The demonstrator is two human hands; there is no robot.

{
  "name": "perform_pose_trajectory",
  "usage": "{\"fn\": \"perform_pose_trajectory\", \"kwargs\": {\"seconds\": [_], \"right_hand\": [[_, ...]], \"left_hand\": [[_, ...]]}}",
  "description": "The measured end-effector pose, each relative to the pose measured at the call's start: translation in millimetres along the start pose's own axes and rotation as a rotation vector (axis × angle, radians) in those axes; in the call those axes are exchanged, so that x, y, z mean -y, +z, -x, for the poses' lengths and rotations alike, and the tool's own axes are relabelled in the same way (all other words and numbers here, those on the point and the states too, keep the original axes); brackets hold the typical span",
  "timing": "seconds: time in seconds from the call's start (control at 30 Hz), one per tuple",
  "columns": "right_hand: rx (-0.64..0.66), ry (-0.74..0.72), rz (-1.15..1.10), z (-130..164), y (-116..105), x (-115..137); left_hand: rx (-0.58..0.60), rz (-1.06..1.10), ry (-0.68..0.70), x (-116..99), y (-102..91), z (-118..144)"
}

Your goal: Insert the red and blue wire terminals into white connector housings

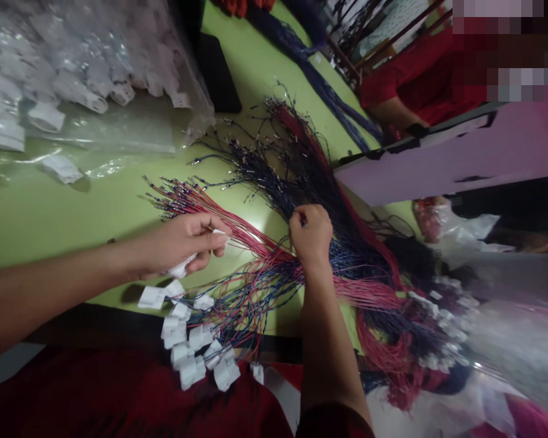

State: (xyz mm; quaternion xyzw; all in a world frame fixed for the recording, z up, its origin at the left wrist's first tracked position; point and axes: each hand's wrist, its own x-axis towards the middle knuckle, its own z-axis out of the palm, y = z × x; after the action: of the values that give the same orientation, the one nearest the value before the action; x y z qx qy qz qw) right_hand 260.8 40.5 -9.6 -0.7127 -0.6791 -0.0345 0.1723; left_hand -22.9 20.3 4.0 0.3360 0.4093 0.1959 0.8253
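My left hand [201, 242] pinches a small white plastic connector [221, 237] between thumb and fingers, and another white connector [181, 266] shows under the palm. Over the dark blue wires [278, 188] my right hand [311, 234] is closed, its fingertips among them; how many it grips is hidden. Between the hands runs a bundle of red wires [237, 228] with metal terminals at its left end. Below my left hand, several white connectors [201, 336] hang at the table's front edge on red and blue wires [256, 298].
A clear plastic bag [95, 121] of white connectors lies at the upper left, beside a dark flat object [219, 73]. More wires with connectors [442, 316] lie at the right. Behind a pink panel [461, 158] sits another person in a red shirt [420, 85].
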Motion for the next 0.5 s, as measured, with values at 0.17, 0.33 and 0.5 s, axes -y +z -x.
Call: {"fn": "perform_pose_trajectory", "kwargs": {"seconds": [0.17, 0.33, 0.5], "right_hand": [[-0.088, 0.013, -0.063, 8.6, -6.3, -19.9], [0.044, 0.045, -0.116, 15.8, -10.6, -27.5], [-0.184, 0.288, -0.442, 15.7, -36.1, -40.9]], "left_hand": [[0.002, 0.013, -0.03, -1.1, -0.3, 1.3], [0.024, 0.015, -0.02, 3.8, -4.5, 0.6], [0.047, 0.034, 0.003, 9.3, -9.4, -1.2]]}}
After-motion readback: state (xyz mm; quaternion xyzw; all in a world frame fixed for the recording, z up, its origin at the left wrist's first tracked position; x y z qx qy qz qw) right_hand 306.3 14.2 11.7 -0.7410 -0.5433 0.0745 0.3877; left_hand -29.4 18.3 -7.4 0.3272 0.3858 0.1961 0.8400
